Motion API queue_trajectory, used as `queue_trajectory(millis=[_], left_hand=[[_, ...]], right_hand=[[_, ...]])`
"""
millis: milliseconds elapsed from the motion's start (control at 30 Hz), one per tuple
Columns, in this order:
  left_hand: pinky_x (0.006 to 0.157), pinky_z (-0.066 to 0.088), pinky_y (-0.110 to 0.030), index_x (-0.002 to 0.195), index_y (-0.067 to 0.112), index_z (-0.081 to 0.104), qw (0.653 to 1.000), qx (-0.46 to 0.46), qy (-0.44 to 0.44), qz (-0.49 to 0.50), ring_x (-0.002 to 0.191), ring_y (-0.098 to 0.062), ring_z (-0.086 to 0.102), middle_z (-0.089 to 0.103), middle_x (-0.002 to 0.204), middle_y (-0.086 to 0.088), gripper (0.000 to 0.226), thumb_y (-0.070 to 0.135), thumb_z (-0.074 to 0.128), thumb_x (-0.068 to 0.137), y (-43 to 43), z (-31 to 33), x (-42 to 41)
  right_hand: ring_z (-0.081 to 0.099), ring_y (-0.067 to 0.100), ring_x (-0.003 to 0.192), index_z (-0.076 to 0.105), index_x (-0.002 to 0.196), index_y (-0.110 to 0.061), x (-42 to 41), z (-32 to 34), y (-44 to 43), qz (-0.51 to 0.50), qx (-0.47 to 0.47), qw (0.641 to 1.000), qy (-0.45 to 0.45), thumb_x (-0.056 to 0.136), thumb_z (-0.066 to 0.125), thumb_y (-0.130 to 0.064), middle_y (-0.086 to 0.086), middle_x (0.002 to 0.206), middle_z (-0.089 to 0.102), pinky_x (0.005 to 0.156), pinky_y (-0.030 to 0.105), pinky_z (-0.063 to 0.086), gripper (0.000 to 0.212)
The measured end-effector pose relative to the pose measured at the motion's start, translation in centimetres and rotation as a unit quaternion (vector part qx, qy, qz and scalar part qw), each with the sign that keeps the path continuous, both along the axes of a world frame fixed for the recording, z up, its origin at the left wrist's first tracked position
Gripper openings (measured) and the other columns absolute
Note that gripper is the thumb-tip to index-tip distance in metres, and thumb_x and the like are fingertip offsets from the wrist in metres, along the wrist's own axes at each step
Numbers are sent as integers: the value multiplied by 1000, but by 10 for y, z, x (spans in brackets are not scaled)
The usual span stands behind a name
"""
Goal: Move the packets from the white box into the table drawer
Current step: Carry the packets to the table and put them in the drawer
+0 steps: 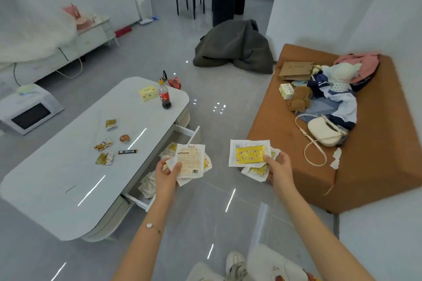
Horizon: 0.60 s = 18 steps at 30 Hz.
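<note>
My left hand (167, 174) grips a small stack of flat white packets (190, 161), printed backs up, right above the open table drawer (190, 131). More white and yellow packets (148, 186) lie inside that drawer. My right hand (278, 167) holds another stack over the floor, the top packet (250, 153) showing a yellow patterned pouch inside a white border. A small white box (286, 91) lies on the orange sofa; I cannot tell whether it is the task's box.
The white coffee table (57, 178) carries a cola bottle (164, 96), a yellow card and several snack wrappers (104, 145). The orange sofa (376, 166) on the right holds clothes, a white handbag and a plush toy. A microwave sits on the floor at left, a dark coat lies ahead.
</note>
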<state>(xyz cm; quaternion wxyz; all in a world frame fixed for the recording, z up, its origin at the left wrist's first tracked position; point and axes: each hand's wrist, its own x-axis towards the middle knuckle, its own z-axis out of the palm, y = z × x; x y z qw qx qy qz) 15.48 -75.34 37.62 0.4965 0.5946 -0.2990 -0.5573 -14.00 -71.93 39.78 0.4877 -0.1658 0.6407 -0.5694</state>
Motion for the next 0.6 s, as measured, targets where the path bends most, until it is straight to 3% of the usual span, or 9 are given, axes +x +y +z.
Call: queue_trajectory(millis=[167,367,467,600], left_hand=[[60,60,-28,121,8,45,996,16,13,88,85,-19,71,69,98,0,35,11,63,91,-28,0,-4],[64,60,-32,101,24,48,988,6,-2,155,86,-21,72,70,98,0,19,14,62,92,-69,-4,17],[61,59,-32,112,17,47,982,13,-3,190,84,-23,72,70,101,-6,26,15,63,91,-96,-15,39],[72,59,-45,113,13,45,974,29,13,222,85,-30,71,69,103,-14,29,12,63,91,-140,-41,76]], right_hand=[[67,24,99,46,126,-16,-3,9,-77,75,-10,997,17,89,64,-7,6,118,64,84,44,55,42],[68,21,86,42,131,-18,29,7,-171,152,6,988,1,89,66,-9,4,108,66,79,43,56,50],[67,21,84,40,132,-19,59,0,-221,192,18,981,-7,89,65,-9,8,110,65,75,42,56,51],[66,21,81,40,129,-20,101,-12,-287,243,32,969,-13,90,62,-6,7,105,65,62,36,53,47]])
